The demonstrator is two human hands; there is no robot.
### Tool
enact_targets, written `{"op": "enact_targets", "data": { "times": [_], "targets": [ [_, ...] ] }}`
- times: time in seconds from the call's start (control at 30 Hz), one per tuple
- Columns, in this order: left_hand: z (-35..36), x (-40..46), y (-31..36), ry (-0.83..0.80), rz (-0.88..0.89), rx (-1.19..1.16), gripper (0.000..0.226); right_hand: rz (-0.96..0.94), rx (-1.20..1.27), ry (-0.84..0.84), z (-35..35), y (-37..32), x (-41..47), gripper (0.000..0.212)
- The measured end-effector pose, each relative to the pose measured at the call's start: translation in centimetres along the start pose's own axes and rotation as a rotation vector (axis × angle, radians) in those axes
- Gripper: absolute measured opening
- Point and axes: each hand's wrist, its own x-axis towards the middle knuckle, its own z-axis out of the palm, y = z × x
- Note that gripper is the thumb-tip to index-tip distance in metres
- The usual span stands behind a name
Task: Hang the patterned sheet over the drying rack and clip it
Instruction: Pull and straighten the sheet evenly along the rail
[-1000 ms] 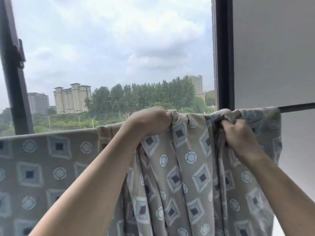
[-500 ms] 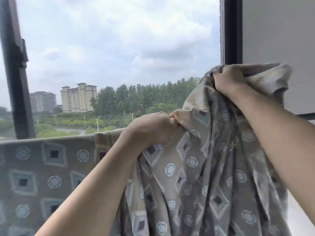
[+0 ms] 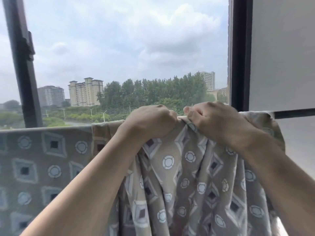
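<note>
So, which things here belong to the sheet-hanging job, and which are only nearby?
Belong to the job:
- patterned sheet, draped over the rail, bunched at the right
- drying rack rail, dark bar bare at the right
- left hand and right hand, both gripping the sheet's top edge

Only nearby:
- window frame
- window latch

No clip is visible.

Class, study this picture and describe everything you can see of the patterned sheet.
The sheet is tan cloth printed with pale circles and dark-centred squares. It hangs over a dark rod at the window, flat on the left, bunched into folds on the right. The left hand and right hand grip its top edge. No clips show.
</note>
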Motion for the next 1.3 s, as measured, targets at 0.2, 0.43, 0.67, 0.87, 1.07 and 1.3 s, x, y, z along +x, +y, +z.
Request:
{"op": "enact_targets", "data": {
  "times": [0.2, 0.43, 0.67, 0.87, 1.07, 1.3],
  "targets": [
    [1.2, -3.7, -0.5, 0.319, -0.017, -0.070, 0.019, -0.020, -0.118, 0.336, 2.4, -1.6, -1.2, 0.054],
    [5.8, -12.7, -5.2, 0.741, -0.215, 0.032, 0.068, -0.120, -0.013, 0.314, 2.2, -4.6, -0.2, 0.045],
    [10.9, -18.0, -6.4, 0.419, -0.665, -0.100, 0.062, -0.355, 0.029, 0.229, 4.5, -11.7, 0.5, 0.069],
    [10.5, -19.0, -8.8, 0.468, -0.796, -0.696, 0.024, -0.277, -0.050, 0.243, 5.2, -10.8, 1.4, 0.074],
    [-2.8, -11.6, -12.2, 1.066, -0.526, -0.695, 0.032, -0.215, -0.080, 0.238, 4.8, -10.8, 1.3, 0.071],
    [-4.5, -0.2, -16.0, -0.293, -0.413, -0.130, 0.020, -0.147, -0.080, 0.191, 4.6, -10.6, 1.6, 0.067]
  ]
}}
